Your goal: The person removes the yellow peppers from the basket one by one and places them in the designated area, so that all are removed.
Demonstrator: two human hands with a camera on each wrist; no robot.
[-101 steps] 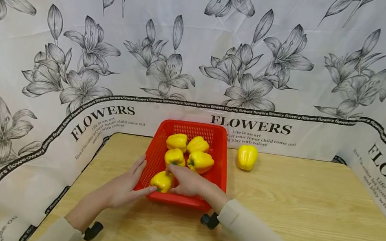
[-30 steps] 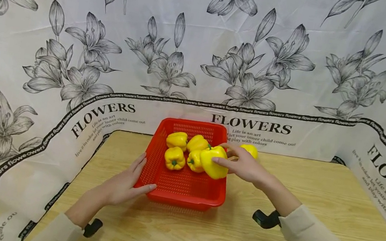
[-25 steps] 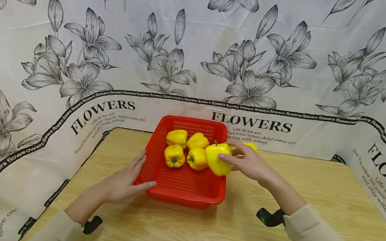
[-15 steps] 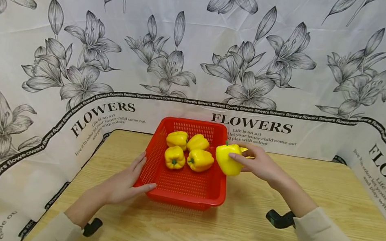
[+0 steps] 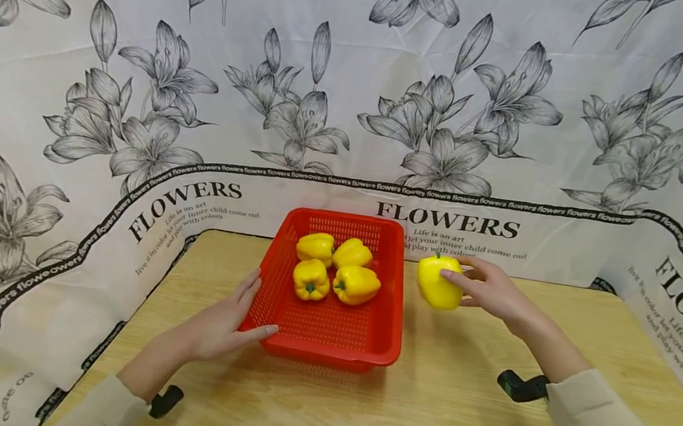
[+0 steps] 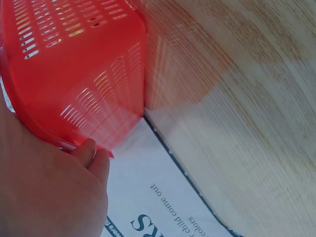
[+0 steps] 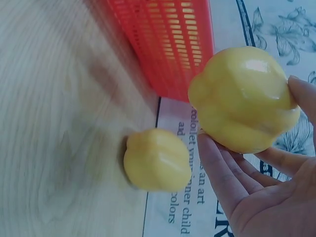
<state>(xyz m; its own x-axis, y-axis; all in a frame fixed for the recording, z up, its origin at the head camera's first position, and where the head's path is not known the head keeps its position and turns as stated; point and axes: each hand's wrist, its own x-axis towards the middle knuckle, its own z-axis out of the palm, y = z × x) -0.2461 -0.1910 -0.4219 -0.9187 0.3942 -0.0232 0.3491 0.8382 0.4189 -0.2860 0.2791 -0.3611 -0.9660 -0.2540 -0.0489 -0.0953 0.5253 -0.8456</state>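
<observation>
My right hand (image 5: 490, 292) pinches a yellow bell pepper (image 5: 438, 286) between thumb and fingers, over the table right of the red basket. In the right wrist view this bell pepper (image 7: 247, 98) is held at its sides by the fingertips. Another yellow bell pepper (image 7: 158, 160) lies on the table close by, hidden in the head view behind the held one. My left hand (image 5: 214, 326) holds the near left corner of the basket (image 5: 331, 352), thumb on the front rim and fingers along the left side. Several yellow bell peppers (image 5: 356, 286) lie inside, towards its back.
The wooden table (image 5: 444, 417) reaches to a white cloth backdrop (image 5: 328, 124) printed with flowers and lettering, which also closes off both sides. A dark wrist mount (image 5: 520, 387) juts out below the right forearm.
My right hand picked a bell pepper from the basket's front, lifted it over the right rim and carried it right, beyond the basket. The left hand has stayed at the basket's corner.
</observation>
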